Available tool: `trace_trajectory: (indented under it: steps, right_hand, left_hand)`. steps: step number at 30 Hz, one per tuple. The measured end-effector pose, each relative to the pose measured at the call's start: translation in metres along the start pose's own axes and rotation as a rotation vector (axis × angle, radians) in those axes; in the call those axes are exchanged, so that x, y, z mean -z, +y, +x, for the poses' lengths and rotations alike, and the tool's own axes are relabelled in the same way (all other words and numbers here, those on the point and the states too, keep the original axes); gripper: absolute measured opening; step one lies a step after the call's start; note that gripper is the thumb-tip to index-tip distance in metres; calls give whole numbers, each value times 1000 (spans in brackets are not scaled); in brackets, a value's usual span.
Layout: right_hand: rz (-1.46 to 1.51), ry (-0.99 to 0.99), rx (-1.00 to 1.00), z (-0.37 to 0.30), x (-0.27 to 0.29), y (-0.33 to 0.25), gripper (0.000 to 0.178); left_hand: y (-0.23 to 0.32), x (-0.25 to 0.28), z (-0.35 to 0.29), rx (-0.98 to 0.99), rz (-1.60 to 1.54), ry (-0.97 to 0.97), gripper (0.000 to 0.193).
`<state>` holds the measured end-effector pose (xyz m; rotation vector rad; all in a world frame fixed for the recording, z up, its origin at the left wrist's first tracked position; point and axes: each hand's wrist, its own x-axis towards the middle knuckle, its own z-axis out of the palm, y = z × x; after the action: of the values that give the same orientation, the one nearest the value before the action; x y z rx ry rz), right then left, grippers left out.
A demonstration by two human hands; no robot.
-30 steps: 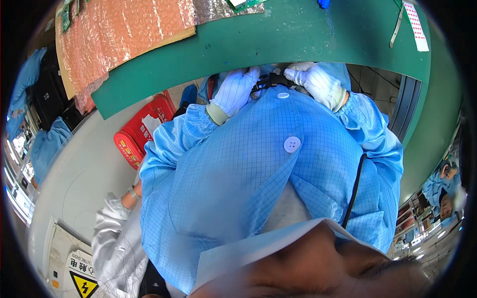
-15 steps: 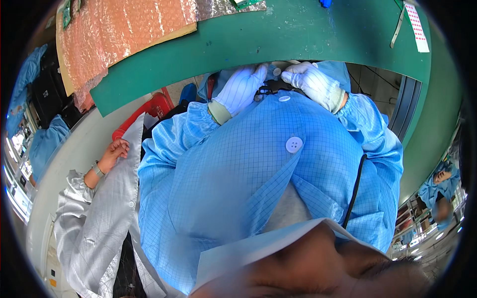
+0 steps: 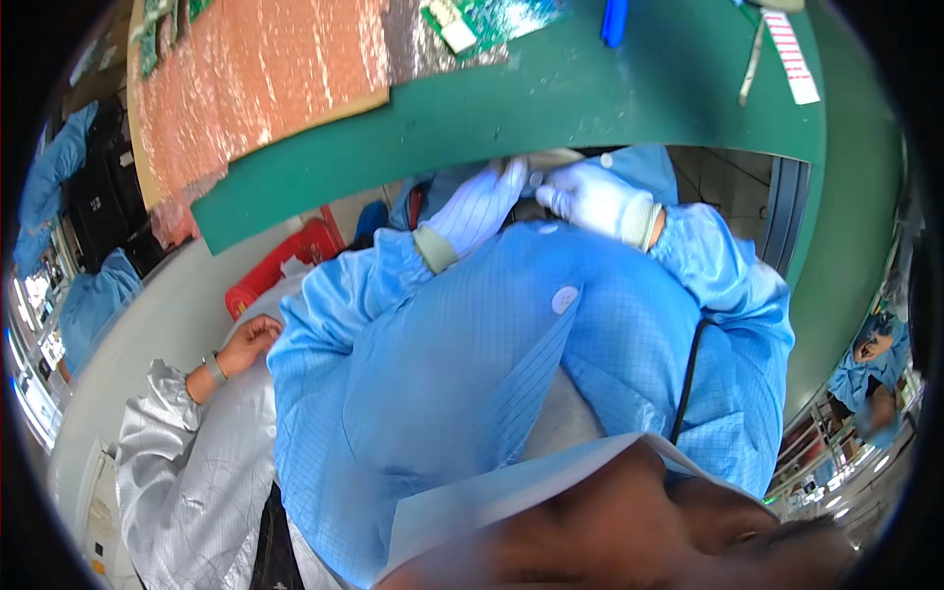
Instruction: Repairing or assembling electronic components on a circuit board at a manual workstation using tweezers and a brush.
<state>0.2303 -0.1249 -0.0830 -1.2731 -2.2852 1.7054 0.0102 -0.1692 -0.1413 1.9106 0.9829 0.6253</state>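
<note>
Both my hands wear white gloves and meet at the lower front of my blue checked work coat (image 3: pixel 472 324), beside the table's near edge. My left hand (image 3: pixel 479 204) has its fingers closed on the coat's front edge. A small pale button (image 3: pixel 536 180) shows between the two sets of fingertips. My right hand (image 3: pixel 595 205) is bent inward, its thumb and fingers pinched at the coat front near that button. The fabric between the fingers is partly hidden. Higher up the coat, a larger white button (image 3: pixel 564 300) shows.
The green table (image 3: pixel 442 128) bears pink bubble wrap (image 3: pixel 265 79), a green circuit board (image 3: pixel 492 25), a blue pen (image 3: pixel 615 22) and a label strip (image 3: pixel 790 59). A person in a silver-grey coat (image 3: pixel 197 472) is close at my left, near a red object (image 3: pixel 285 265).
My view has shifted, bringing more of the tabletop into sight. My hands stay together at the coat front, the fingertips a little closer. The neighbour's hand has moved slightly down and right.
</note>
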Motion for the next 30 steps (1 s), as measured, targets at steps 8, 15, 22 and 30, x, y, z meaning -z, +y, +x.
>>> trace_trajectory:
  steps: [8,15,22,30]
  right_hand:
    - [-483,390,245,-55,129,-57,21]
    - [-1533,415,87,8,193,-35,37]
    - [-1010,590,514,-2,219,-36,27]
    - [516,888,336,-16,177,-50,30]
  left_hand:
    - [73,102,4,122,249,-273,25]
    - [157,163,63,141,317,54,28]
    - [102,149,131,-216,1076,315,52]
    - [119,146,127,-264,727,426,70]
